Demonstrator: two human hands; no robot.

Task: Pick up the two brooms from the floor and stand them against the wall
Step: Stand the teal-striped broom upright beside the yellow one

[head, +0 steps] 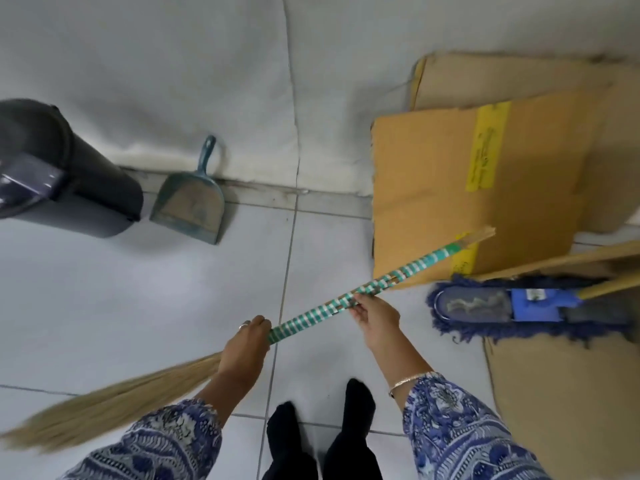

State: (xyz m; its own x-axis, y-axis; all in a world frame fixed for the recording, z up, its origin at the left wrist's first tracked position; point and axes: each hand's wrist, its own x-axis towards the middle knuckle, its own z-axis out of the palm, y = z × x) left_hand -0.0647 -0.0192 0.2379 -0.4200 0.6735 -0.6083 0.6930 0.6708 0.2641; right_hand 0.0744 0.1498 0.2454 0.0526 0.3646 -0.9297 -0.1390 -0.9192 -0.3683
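Note:
I hold a grass broom (311,315) off the floor with both hands. Its handle is wrapped in green and white stripes and points up to the right, toward the cardboard. Its straw bristles (104,407) trail down to the lower left. My left hand (246,348) grips the handle where the bristles begin. My right hand (375,315) grips it further up. A blue dust mop (502,308) with a wooden handle lies on the floor at the right. The white wall (173,81) runs across the top.
A dark bin (86,188) stands at the left by the wall, with a teal dustpan (190,202) leaning beside it. Cardboard sheets (450,185) lean against the wall at the right, and another piece (571,393) lies on the floor. My feet in dark socks (322,431) stand below.

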